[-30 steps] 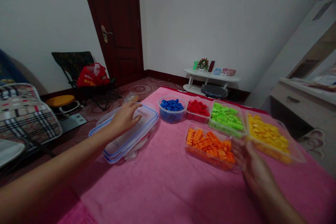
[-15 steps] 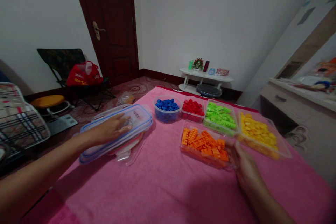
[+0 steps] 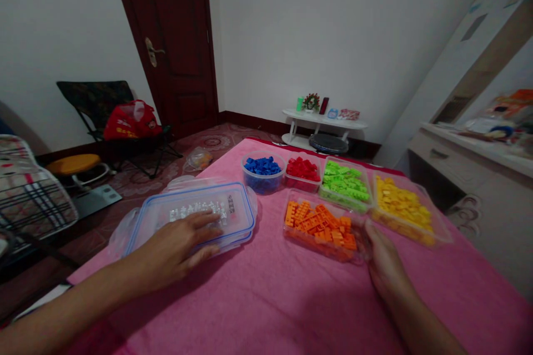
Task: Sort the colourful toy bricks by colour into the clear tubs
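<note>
Five brick tubs [image 3: 263,183] | stacked lids [image 3: 187,212], count unclear | left grip [image 3: 177,244] palm-down on them, fingers apart | right grip [image 3: 381,252] at orange tub's [image 3: 310,242] end, can't tell if clamped

From the near box [image 3: 308,244] on the cloth [image 3: 250,299], the lids [image 3: 183,205] are lying at nine o'clock under the left hand [image 3: 181,247]; the right hand [image 3: 383,252] is apparently touching the box's edge at three. A tub [image 3: 262,183] is standing at eleven, a first box [image 3: 302,184] at twelve, a second box [image 3: 343,199] at one, an end box [image 3: 400,228] at two, with bricks [image 3: 345,180] lying in all five. Beyond, a side table [image 3: 300,115] is standing at twelve, a chair [image 3: 94,97] bearing a bag [image 3: 133,120] at ten
</note>
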`<state>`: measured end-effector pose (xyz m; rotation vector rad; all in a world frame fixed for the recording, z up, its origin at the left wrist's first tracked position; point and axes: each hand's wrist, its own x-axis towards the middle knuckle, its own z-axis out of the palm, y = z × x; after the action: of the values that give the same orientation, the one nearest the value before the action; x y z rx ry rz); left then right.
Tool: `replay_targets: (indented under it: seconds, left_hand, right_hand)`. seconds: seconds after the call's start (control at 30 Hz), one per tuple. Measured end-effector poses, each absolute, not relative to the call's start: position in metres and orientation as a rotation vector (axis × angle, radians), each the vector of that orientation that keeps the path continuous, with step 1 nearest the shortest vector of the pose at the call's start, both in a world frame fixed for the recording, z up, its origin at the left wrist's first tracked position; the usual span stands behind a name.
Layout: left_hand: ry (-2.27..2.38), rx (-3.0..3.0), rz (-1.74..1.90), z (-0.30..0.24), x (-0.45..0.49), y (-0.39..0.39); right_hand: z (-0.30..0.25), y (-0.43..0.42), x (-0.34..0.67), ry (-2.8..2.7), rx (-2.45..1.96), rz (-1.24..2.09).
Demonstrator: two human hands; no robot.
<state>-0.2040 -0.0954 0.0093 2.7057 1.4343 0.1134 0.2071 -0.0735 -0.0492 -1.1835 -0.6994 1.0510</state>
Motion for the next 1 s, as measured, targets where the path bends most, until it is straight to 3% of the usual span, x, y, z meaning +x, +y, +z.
replay_targets:
  seconds: [0.67,1.0]
  left_hand:
    - [1.672,2.578,0.196,0.023,-0.182,-0.118]
    - [1.833,2.637,0.715,0.047,-0.198,-0.113]
  right_hand:
    - [-0.051,-0.076,0.209,-0.743,-1.142,1.058]
    - [-0.046,-0.078,0.206,-0.769,-1.184,0.967]
